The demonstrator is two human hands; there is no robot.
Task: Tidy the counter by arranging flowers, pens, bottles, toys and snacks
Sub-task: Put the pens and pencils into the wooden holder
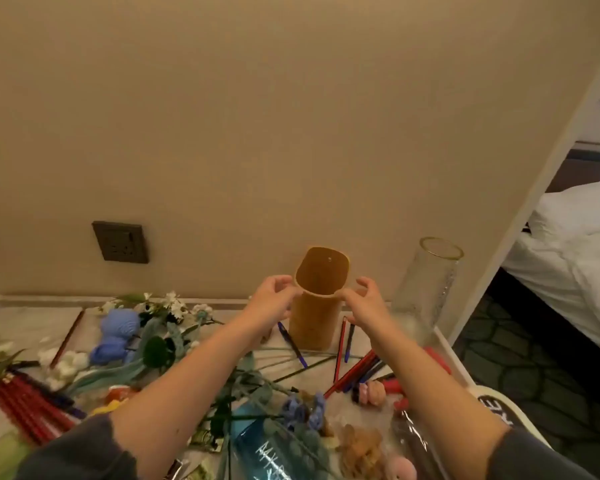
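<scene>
Gripping holder [314,323], L hand [274,301] + R hand [364,301] | vase [426,289] nr counter [443,341] edge

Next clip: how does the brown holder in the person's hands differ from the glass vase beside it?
The brown holder is opaque; the glass vase is clear. The holder's rim rises higher at the back, with a small hole there; the vase's rim is an even circle. The left hand and right hand grip the holder's sides; nothing touches the vase. Both are upright and open-topped, near the wall.
</scene>
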